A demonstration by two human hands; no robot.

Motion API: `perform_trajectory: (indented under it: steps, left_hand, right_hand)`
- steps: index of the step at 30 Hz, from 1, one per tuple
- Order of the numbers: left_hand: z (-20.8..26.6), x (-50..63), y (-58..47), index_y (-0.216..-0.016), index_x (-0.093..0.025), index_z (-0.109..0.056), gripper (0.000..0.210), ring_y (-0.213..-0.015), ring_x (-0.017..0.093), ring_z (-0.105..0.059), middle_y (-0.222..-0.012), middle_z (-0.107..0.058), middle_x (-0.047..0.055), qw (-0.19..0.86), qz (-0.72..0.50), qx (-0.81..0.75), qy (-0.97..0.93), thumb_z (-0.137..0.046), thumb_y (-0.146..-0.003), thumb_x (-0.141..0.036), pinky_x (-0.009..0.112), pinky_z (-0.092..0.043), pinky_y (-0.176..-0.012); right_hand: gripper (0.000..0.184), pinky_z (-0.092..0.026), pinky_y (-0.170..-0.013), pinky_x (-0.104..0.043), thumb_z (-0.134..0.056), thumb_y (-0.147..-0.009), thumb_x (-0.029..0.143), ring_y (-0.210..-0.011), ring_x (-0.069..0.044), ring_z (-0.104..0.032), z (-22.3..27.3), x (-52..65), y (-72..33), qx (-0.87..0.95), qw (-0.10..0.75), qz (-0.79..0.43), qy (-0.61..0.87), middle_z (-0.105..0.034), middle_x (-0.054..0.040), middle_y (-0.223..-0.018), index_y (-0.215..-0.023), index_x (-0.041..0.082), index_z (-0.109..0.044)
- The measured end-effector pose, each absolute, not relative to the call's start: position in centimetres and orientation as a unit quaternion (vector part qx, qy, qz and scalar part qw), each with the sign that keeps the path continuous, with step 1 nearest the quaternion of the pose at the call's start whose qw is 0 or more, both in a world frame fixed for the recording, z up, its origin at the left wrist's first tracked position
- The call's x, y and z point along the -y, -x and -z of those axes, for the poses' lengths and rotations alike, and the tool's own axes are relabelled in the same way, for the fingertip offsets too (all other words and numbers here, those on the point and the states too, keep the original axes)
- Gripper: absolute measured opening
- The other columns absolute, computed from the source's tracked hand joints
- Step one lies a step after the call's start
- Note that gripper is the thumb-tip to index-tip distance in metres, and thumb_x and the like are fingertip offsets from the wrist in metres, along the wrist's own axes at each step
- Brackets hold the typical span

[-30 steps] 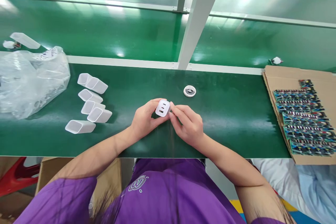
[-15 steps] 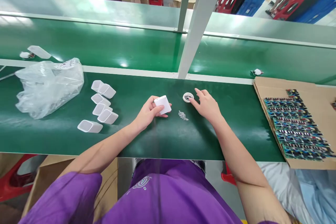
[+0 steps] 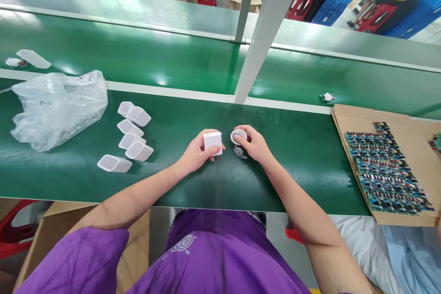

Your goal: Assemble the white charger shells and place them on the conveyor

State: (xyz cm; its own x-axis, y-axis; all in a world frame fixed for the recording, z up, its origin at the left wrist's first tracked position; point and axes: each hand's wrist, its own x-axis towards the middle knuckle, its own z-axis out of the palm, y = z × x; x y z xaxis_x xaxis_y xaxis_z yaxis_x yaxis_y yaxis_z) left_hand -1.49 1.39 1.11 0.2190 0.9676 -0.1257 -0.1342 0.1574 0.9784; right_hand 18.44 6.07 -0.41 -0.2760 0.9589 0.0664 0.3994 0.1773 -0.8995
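My left hand (image 3: pixel 197 152) is closed around a small white plastic box (image 3: pixel 212 143), one narrow side with small holes tilted up toward me. To its right, my right hand (image 3: pixel 254 144) grips a round white ring-shaped part (image 3: pixel 238 136) with a grey middle, thumb across it. Just below that part lies a small heap of tiny metal screws (image 3: pixel 240 152) on the green work surface (image 3: pixel 206 183). Off to the left stand several white open-ended plastic housings (image 3: pixel 115 163) in a loose column.
A clear plastic bag (image 3: pixel 58 110) lies at the left. On the right, a cardboard sheet (image 3: pixel 351 115) carries rows of circuit boards (image 3: pixel 389 170). A metal post (image 3: pixel 257 32) rises beyond my hands. Small white parts with wires (image 3: pixel 327 97) rest on the far belt.
My right hand has closed on the round white part and brought it slightly left and down. The white box in my left hand has been turned, so its holed side shows.
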Motion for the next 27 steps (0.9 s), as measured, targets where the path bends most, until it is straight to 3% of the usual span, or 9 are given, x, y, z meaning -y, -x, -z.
perform_trajectory:
  steps: [3,5,10,27]
  left_hand:
    - [-1.0,-0.9,1.3,-0.107,-0.016,-0.049,0.042,-0.064,0.012,-0.063,-0.082,-0.07,0.004,0.613,-0.426,-0.454,-0.486,-0.068,-0.074,-0.032,0.02,-0.05,-0.049]
    - [-0.9,-0.6,1.1,-0.105,-0.017,-0.048,0.039,-0.061,0.012,-0.063,-0.08,-0.069,0.002,0.615,-0.424,-0.458,-0.482,-0.068,-0.074,-0.031,0.021,-0.051,-0.048]
    - [-0.6,-0.1,0.8,-0.101,-0.018,-0.048,0.039,-0.06,0.014,-0.064,-0.075,-0.067,0.0,0.62,-0.407,-0.467,-0.482,-0.07,-0.073,-0.033,0.023,-0.054,-0.049]
    - [-0.2,0.3,1.0,-0.106,-0.019,-0.048,0.037,-0.057,0.013,-0.065,-0.076,-0.067,-0.001,0.615,-0.39,-0.46,-0.508,-0.068,-0.077,-0.032,0.024,-0.056,-0.05]
  right_hand:
    - [0.032,-0.047,-0.048,-0.021,-0.053,-0.089,0.048,-0.05,-0.008,-0.056,-0.4,-4.4,-17.6,0.634,0.416,-0.461,0.461,-0.065,0.0025,-0.081,-0.105,0.021,-0.05]
    - [0.03,-0.045,-0.044,-0.02,-0.049,-0.093,0.047,-0.045,-0.007,-0.053,-0.9,-3.2,-17.1,0.652,0.437,-0.43,0.446,-0.062,0.0043,-0.075,-0.109,0.022,-0.046]
    - [0.021,-0.046,-0.048,-0.02,-0.048,-0.096,0.036,-0.053,-0.009,-0.059,-1.2,-1.5,-16.4,0.728,0.428,-0.311,0.435,-0.063,0.003,-0.075,-0.111,0.022,-0.043]
    - [0.019,-0.047,-0.047,-0.019,-0.048,-0.097,0.035,-0.056,-0.009,-0.063,-1.0,-1.1,-16.1,0.734,0.446,-0.263,0.439,-0.068,0.0003,-0.085,-0.111,0.023,-0.042]
